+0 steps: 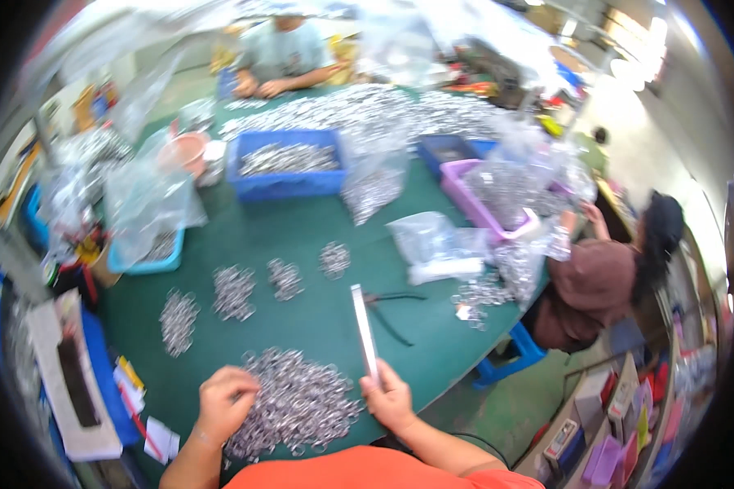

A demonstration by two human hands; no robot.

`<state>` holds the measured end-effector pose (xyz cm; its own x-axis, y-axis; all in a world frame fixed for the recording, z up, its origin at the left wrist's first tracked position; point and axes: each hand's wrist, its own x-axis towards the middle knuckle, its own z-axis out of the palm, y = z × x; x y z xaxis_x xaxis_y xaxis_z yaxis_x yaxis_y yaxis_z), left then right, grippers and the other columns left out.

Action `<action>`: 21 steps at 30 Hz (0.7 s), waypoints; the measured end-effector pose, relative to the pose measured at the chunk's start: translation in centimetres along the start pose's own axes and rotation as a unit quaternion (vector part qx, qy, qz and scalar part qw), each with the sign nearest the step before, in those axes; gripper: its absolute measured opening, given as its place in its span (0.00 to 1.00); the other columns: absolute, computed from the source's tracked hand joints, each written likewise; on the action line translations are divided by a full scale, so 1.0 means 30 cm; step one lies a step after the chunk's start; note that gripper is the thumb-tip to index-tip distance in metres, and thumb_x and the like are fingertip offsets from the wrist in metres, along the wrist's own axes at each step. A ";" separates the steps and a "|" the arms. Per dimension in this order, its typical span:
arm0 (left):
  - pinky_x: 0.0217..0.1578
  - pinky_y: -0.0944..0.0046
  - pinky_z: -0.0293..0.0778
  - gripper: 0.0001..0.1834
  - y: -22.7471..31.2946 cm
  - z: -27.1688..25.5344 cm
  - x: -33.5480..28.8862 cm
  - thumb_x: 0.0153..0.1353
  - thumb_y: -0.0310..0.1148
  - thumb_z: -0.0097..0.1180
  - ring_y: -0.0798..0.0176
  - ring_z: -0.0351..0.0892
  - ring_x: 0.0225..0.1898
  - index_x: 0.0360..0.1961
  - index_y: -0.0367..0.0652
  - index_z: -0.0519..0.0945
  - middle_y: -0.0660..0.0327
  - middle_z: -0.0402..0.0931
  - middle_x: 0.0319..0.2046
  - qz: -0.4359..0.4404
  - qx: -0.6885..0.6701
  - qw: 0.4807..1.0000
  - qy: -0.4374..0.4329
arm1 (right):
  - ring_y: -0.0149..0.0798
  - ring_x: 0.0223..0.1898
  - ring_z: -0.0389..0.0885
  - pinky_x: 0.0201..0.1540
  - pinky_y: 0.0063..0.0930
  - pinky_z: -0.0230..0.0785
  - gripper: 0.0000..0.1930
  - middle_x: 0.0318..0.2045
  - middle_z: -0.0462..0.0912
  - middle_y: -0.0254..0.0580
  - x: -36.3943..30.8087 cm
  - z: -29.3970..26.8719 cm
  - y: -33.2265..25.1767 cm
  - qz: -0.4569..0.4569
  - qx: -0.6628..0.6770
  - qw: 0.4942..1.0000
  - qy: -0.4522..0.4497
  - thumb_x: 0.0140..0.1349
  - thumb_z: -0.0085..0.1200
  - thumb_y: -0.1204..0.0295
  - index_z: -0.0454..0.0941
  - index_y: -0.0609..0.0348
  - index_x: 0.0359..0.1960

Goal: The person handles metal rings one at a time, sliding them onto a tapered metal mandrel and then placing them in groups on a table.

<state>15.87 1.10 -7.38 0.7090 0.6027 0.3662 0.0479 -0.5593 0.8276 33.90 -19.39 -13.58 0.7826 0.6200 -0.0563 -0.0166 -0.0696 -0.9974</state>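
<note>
A large heap of small silvery metal ring-like pieces [294, 401] lies on the green table in front of me. At its left edge is my left hand [225, 401], fingers curled together; whatever they may hold is too small to make out. To the right of the heap my right hand [389, 398] is closed around the lower end of a long, flat, pale strip [364, 330], which points away from me. Just beyond the strip lie pliers [393, 314] with dark handles. Smaller piles of the metal pieces, such as one pile [234, 292], sit in a row farther off.
A blue bin [287, 189] of metal parts stands at the back, with a purple basket [473, 204] to its right. Clear plastic bags [436, 240] lie nearby. One person [289, 53] works across the table; another person [591, 277] sits at the right.
</note>
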 end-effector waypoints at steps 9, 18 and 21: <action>0.39 0.63 0.71 0.11 0.021 -0.011 0.045 0.49 0.24 0.56 0.52 0.75 0.37 0.36 0.37 0.77 0.50 0.72 0.38 -0.017 0.069 0.979 -0.193 | 0.17 0.20 0.62 0.21 0.12 0.56 0.25 0.23 0.69 0.23 0.001 0.001 -0.009 -0.069 -0.030 0.997 0.009 0.61 0.52 0.67 0.63 0.59 0.58; 0.39 0.58 0.69 0.16 -0.037 0.058 0.089 0.44 0.32 0.63 0.48 0.70 0.39 0.32 0.35 0.75 0.50 0.70 0.39 0.037 0.165 0.961 -0.218 | 0.23 0.33 0.70 0.40 0.17 0.66 0.26 0.35 0.76 0.35 -0.009 0.001 -0.014 -0.021 -0.033 0.999 0.010 0.60 0.53 0.61 0.65 0.63 0.56; 0.33 0.60 0.70 0.13 -0.034 0.066 0.095 0.43 0.29 0.63 0.51 0.71 0.32 0.27 0.35 0.73 0.52 0.69 0.34 0.040 0.150 0.964 -0.215 | 0.23 0.32 0.70 0.38 0.18 0.66 0.26 0.33 0.76 0.34 -0.002 -0.007 -0.008 -0.025 -0.029 0.999 0.004 0.60 0.53 0.61 0.64 0.62 0.57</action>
<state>19.23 2.25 -8.04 0.9419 0.2948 0.1613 0.1355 -0.7724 0.6205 33.98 -19.59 -13.32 0.7864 0.6177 -0.0053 0.0591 -0.0838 -0.9947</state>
